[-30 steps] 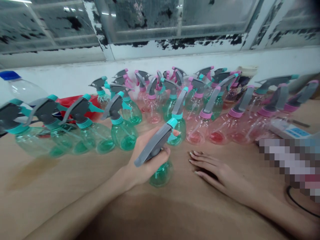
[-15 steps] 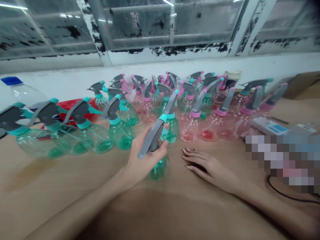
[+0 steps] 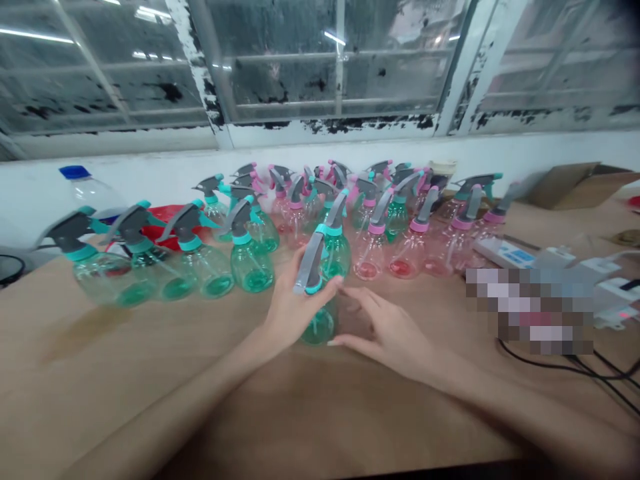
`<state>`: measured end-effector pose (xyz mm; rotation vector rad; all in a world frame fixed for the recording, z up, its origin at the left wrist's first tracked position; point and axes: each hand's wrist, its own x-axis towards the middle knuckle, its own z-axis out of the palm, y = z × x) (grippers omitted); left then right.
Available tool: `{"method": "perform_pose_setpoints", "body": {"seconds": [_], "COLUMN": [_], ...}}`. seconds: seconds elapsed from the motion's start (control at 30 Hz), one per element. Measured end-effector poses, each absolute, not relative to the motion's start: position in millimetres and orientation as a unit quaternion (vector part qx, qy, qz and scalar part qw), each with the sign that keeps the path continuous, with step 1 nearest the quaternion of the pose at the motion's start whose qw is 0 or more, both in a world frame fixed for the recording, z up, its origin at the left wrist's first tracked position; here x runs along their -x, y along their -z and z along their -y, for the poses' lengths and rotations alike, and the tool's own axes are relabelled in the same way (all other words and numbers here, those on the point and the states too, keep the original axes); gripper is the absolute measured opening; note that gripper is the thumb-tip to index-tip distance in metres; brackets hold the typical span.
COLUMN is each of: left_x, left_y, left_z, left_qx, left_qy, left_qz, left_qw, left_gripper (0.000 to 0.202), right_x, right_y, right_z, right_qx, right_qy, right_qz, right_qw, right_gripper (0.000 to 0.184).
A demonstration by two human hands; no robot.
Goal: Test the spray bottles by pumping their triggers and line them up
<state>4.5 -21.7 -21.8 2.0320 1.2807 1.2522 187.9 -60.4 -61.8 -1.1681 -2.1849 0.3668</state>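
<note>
A green see-through spray bottle [image 3: 320,325] with a grey and turquoise trigger head stands upright on the table in front of me. My left hand [image 3: 289,303] is wrapped around its upper part, just below the trigger head. At the bottle's right side is my right hand [image 3: 400,333], thumb and fingers apart and curved toward it. Its thumb tip comes close to the lower body; whether it touches I cannot tell. Directly behind stands another green spray bottle [image 3: 336,250].
Green spray bottles [image 3: 253,263] line the left and pink ones [image 3: 403,257] the right, with several more behind. Cables [image 3: 537,361], a white device [image 3: 505,253] and an open cardboard box [image 3: 575,187] lie right. A blue-capped bottle [image 3: 90,190] stands far left.
My right hand has moved left from the tabletop to the side of the held spray bottle. My left hand keeps its grip on the bottle. The camera view has shifted slightly.
</note>
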Motion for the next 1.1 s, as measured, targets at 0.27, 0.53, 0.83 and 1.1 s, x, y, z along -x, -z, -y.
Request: {"method": "perform_pose_setpoints", "body": {"seconds": [0.27, 0.53, 0.83, 1.1], "left_x": [20, 66, 85, 79], "left_y": [40, 70, 83, 81], "left_z": [31, 33, 43, 48], "left_qx": [-0.781, -0.710, -0.700, -0.699], "left_qy": [-0.414, -0.455, -0.434, -0.422], "left_qz": [-0.390, -0.493, -0.520, -0.514], "left_qw": [0.258, 0.215, 0.227, 0.264], "left_gripper": [0.056, 0.042, 0.017, 0.017], "right_x": [-147, -128, -102, -91], "right_y": [58, 54, 43, 42], "right_z": [51, 31, -5, -23], "right_qx": [0.471, 0.525, 0.584, 0.592], "right_qy": [-0.109, -0.074, -0.068, -0.067], "right_qz": [0.807, 0.785, 0.755, 0.746], "right_qw": [0.339, 0.320, 0.290, 0.298], "right_gripper": [0.068, 0.075, 0.078, 0.076]}}
